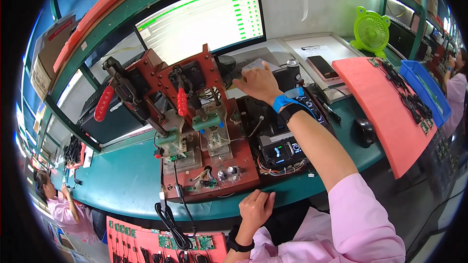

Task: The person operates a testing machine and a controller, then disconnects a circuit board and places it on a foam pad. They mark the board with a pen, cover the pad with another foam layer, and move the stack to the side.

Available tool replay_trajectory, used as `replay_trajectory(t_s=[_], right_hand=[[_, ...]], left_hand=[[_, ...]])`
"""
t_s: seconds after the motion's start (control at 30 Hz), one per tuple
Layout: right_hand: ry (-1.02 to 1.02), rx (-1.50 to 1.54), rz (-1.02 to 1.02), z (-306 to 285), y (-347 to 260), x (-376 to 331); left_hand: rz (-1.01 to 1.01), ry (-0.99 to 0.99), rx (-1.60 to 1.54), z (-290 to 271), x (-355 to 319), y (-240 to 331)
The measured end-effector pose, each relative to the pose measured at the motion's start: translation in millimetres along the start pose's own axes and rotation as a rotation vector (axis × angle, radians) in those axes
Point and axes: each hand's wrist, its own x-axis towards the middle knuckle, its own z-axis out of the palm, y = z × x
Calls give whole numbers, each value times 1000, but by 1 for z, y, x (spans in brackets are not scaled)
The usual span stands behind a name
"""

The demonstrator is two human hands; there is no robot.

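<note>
Red-brown test fixture [204, 131] sits mid-frame on the green bench [122, 180], with two red-handled toggle clamps [181, 101] on it. Your right hand [259, 84], centre-right, reaches past the fixture with fingers loosely spread, palm down, gripping nothing; fingertips rest near a pale paper sheet [253, 63] below the monitor [204, 19]. Your left hand [254, 208], lower centre, is curled at the bench's front edge just beside the fixture base, holding nothing. Cardboard box [51, 44] with a red label occupies the upper left shelf. Pink mat [385, 112] at right carries small boards, too small to resolve. Lower-frame pink tray [131, 243] is cut off.
</note>
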Motion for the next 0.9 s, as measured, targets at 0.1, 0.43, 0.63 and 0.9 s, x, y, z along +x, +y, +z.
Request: replay_trajectory(t_s=[0.1, 0.43, 0.63, 0.9], right_hand=[[-7, -96, -33, 6, -1, -2], [28, -60, -34, 9, 1, -4], [-3, -82, -44, 7, 1, -1], [-39, -70, -19, 10, 3, 2]], left_hand=[[12, 1, 10, -1, 0, -1], [14, 6, -5, -1, 0, 0], [23, -17, 30, -1, -3, -2], [4, 0, -9, -1, 0, 1]])
